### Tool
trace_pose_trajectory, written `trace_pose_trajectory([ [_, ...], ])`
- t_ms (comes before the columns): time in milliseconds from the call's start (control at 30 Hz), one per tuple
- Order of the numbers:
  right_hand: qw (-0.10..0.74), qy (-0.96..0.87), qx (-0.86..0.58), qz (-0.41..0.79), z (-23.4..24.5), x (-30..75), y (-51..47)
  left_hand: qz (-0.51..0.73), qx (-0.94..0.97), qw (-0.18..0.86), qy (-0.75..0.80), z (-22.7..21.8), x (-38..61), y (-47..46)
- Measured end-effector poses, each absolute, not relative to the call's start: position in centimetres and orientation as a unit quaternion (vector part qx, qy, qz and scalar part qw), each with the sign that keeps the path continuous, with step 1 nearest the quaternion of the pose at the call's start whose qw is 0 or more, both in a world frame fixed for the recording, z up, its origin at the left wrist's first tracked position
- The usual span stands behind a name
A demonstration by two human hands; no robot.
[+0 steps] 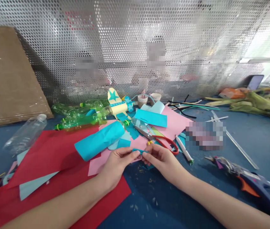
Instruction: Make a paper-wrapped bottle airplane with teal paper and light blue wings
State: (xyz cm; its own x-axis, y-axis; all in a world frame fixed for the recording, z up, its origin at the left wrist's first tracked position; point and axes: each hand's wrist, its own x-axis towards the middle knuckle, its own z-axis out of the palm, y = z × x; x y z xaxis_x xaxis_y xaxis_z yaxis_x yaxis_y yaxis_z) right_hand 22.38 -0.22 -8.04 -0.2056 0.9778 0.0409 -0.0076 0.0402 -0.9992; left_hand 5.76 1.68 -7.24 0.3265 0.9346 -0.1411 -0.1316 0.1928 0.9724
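Observation:
Between both hands, at the middle of the view, is a small narrow piece of blue paper (138,150). My left hand (122,160) pinches its left end between thumb and fingers. The right end is pinched by my right hand (160,157), whose fingertips nearly meet the left ones. Beyond my left hand lies a bottle wrapped in blue paper (99,140), its green cap pointing away to the right. Scissors with red handles (166,141) rest just past my right hand, beside a white marker (184,148).
Red paper sheets (60,159) spread at left, near a clear bottle (27,132). Green bottles (84,117) and a decorated paper rocket (118,106) lie behind. A glue gun (242,178) sits at right, with glue sticks (241,148) and corn husks (259,105) farther back.

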Motion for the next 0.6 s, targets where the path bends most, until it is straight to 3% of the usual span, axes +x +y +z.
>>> trace_pose_trajectory([
  [600, 0.433, -0.626, -0.458, 0.46, -7.3, 22.4, -0.4, 0.46, 0.421, 0.657, 0.424, -7.4, 6.0, 1.8],
])
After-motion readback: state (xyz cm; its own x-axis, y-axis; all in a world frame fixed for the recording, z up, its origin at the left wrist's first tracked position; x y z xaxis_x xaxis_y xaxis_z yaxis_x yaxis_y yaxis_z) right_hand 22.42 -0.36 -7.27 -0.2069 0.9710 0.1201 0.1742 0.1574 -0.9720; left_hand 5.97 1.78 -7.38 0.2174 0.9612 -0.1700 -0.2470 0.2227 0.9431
